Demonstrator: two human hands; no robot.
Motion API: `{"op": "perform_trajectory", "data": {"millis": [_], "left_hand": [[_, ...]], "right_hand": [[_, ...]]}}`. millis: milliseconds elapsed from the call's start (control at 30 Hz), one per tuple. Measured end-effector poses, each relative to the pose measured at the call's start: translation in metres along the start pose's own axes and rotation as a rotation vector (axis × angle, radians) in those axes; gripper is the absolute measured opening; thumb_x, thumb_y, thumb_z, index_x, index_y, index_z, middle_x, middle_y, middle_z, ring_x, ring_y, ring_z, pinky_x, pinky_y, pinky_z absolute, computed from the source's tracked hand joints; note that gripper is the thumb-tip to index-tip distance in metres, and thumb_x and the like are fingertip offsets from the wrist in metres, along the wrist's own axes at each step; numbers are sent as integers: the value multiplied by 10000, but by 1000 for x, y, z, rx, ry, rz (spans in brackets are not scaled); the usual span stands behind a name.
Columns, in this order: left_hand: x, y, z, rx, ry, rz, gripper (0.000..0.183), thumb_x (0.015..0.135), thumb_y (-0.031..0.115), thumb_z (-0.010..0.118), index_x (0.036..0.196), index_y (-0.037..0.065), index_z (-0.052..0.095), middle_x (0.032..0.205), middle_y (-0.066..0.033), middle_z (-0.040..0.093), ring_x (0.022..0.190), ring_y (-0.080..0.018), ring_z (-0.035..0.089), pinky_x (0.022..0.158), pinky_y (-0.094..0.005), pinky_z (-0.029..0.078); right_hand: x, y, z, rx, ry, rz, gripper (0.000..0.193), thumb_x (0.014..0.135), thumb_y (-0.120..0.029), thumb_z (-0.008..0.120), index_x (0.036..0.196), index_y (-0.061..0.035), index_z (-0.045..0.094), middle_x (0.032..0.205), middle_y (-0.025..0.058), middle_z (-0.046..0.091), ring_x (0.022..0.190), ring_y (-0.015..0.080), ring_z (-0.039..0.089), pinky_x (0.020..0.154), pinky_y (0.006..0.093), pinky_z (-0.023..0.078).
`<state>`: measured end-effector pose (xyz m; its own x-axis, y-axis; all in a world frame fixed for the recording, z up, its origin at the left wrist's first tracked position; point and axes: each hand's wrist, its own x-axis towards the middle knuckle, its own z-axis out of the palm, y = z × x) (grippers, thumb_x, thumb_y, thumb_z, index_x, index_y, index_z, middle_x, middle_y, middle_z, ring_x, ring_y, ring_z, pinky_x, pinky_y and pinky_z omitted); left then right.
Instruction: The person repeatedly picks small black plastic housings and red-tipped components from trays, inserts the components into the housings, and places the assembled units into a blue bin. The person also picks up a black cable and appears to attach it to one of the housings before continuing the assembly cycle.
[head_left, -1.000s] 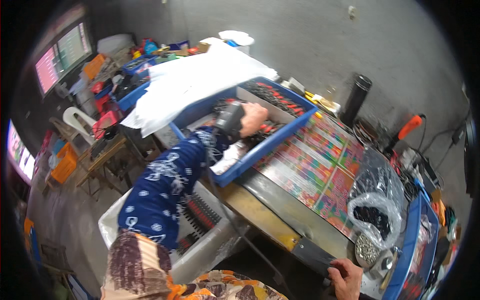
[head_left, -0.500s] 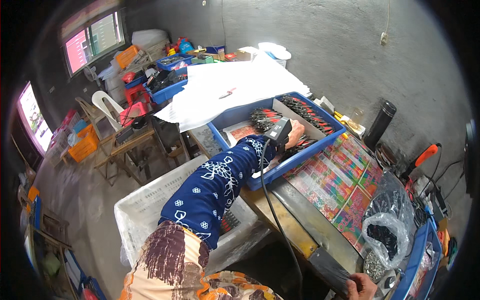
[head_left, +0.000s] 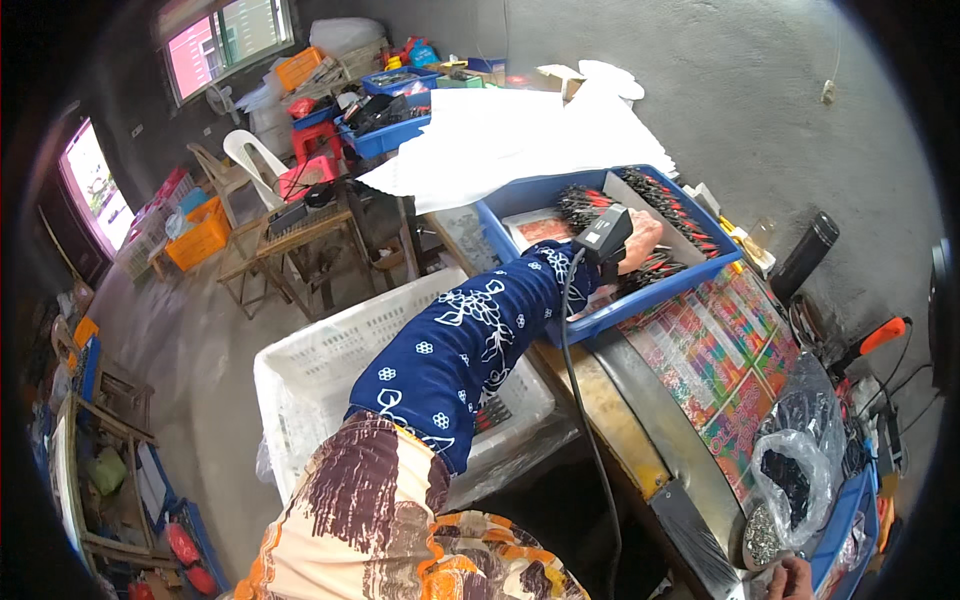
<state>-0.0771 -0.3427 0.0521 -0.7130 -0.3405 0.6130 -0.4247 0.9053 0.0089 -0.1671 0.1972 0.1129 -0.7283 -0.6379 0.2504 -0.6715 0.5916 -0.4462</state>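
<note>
My left hand (head_left: 641, 241) reaches into a blue plastic tray (head_left: 493, 232) on the workbench, over a pile of thin black pieces with red parts (head_left: 655, 268). Its fingertips are hidden, so whether they grip any pieces is unclear. A black box-shaped device (head_left: 606, 236) with a cable sits at that wrist. More of the same pieces lie in a bunch (head_left: 582, 205) left of the hand and in a row (head_left: 672, 212) behind a pale divider. At the lower right edge, my right hand (head_left: 792, 578), partly cut off, is beside a round dish of small metal parts (head_left: 762, 535).
A white plastic crate (head_left: 330, 345) stands below the bench's left side. White sheets (head_left: 520, 140) cover the bench's far end. A clear plastic bag (head_left: 800, 455) with dark contents lies at the right, near an orange-handled tool (head_left: 880, 335). The cable (head_left: 590, 430) hangs across the bench edge.
The view has shifted, so the scene sits farther right. My left hand stays in the tray. My right hand has moved from the bench's front edge towards the dish of metal parts.
</note>
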Motion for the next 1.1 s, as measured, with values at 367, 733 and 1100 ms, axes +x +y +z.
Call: {"op": "perform_trajectory", "data": {"millis": [367,733,1100], "left_hand": [[-3,82,-59,-260,350,-37,148,812,148,663,812,3,635,765,-169,659,742,-342,675,667,-425,527],[-70,177,-95,-969,-5,-52,167,815,-45,671,975,-23,628,755,-28,616,641,-40,535,565,-216,435],[-92,219,-93,-1097,-213,-7,238,826,-117,485,1023,-37,592,669,-55,622,658,-59,599,597,-205,438]], "right_hand": [[-6,32,-32,-301,206,62,329,976,-267,606,1068,36,697,1018,223,708,914,343,673,827,403,504],[3,94,-56,-275,466,167,213,881,-221,668,915,-11,680,779,182,671,696,307,653,641,389,482],[2,162,-81,-456,345,503,167,870,-183,639,940,-63,732,908,193,712,890,382,685,814,448,532]]}}
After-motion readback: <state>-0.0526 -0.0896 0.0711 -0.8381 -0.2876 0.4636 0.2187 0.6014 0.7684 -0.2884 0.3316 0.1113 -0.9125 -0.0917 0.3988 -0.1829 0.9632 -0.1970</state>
